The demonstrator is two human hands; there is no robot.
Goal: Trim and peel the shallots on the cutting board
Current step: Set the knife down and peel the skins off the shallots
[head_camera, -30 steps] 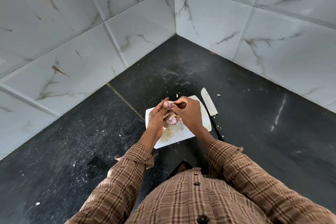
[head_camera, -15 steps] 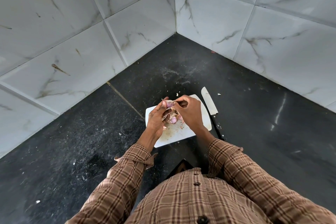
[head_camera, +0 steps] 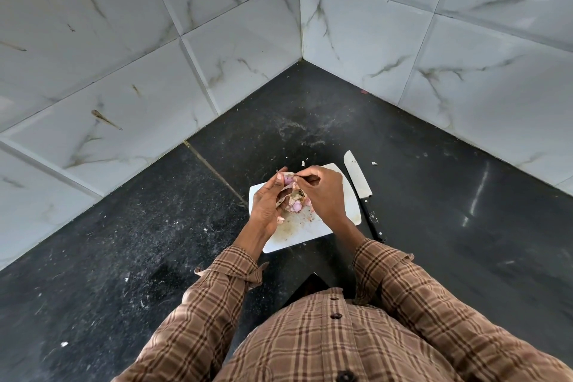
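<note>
I have both hands up over the far end of the white cutting board [head_camera: 313,232], and the whole job right now comes down to how the shallot [head_camera: 288,179] sits between them. My left hand [head_camera: 267,201] is closed around it, thumb and fingertips clamped on the bulb just above the board, so only a bit of pink flesh shows past the thumb. My right hand [head_camera: 322,192] is directly beside it, on its right, with thumb and forefinger pressed together on what looks like a thin strip of dry skin running off the top of the bulb toward the right. I can't tell the bulb's long axis; too much of it is hidden. I judge the peel has to come away to the right, away from the left grip, while the left hand holds firm. Below the hands, more shallots and loose skins [head_camera: 296,205] lie in a small heap on the board. The knife [head_camera: 361,187] rests on the dark counter just beside the board's right edge, nearer my right hand, untouched.
</note>
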